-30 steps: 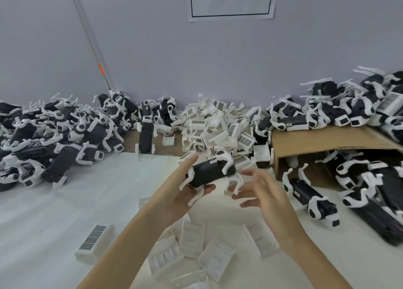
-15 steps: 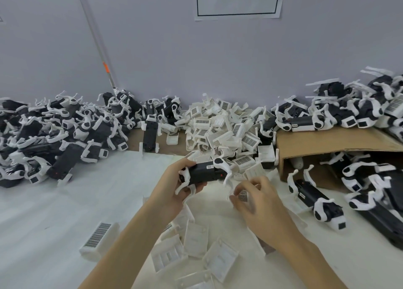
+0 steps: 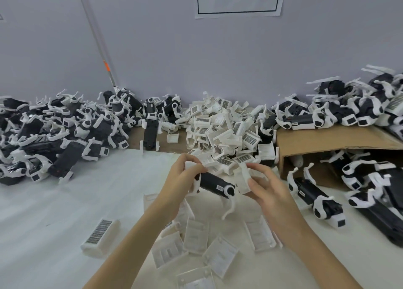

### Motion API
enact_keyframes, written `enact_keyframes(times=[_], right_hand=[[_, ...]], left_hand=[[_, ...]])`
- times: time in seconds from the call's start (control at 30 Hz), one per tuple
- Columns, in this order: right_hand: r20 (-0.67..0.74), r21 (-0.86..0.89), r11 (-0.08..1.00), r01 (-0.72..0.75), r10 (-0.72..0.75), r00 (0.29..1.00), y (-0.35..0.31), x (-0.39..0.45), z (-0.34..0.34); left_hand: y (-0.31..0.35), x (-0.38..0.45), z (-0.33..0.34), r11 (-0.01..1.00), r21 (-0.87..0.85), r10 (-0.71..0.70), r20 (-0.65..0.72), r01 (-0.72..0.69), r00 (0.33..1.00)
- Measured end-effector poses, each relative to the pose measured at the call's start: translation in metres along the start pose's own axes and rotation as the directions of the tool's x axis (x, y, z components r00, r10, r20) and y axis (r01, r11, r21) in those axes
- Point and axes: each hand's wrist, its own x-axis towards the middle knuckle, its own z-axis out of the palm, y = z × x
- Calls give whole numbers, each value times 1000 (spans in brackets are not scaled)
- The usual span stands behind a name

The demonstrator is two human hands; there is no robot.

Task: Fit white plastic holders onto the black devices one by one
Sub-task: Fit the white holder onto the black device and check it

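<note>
My left hand grips one end of a black device, holding it level above the middle of the desk so that its free end points toward my right hand. That end is the one I judge needs the cap, which is why I keep it clear of my fingers. My right hand pinches a white plastic holder just beside that free end, its open side seemingly turned to the device so it can slide on; it is not yet seated. The pile of loose holders lies along the far edge, close enough to reach without shifting my arms. Fitted devices are heaped at the far left, apart from those on and under the cardboard at the right, probably to keep done and undone from mixing. Flat white trays lie near the near edge under my wrists.
</note>
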Motion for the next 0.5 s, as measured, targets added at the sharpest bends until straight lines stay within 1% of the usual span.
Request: enact_keyframes(times=[0.03, 0.1, 0.2, 0.27, 0.37, 0.4, 0.43, 0.5], right_hand=[[10, 5, 1000, 12, -12, 1000, 0, -1, 1], [-17, -54, 997, 63, -64, 998, -1, -3, 3], [-48, -153, 982, 110, -118, 992, -6, -5, 6], [-22, -143, 985, 101, -105, 994, -11, -7, 8], [39, -92, 993, 75, -71, 997, -15, -9, 8], [60, -79, 995, 58, -53, 997, -15, -9, 8], [71, -68, 997, 43, -38, 997, -14, -10, 8], [24, -53, 998, 41, -40, 999, -15, -9, 8]], left_hand=[[-1, 0, 2, 1000, 20, 21, 23, -21, 1000], [-3, -1, 4, 995, 53, 78, 61, -81, 995], [-3, -4, 5, 963, 145, 210, 121, -227, 970], [-4, -5, 6, 919, 257, 269, 151, -300, 951], [-7, -4, 4, 821, 448, 304, 180, -353, 936], [-8, -4, 3, 812, 464, 304, 183, -355, 935], [-9, -3, 3, 824, 445, 298, 185, -350, 936], [-9, -2, 2, 849, 396, 288, 207, -349, 935]])
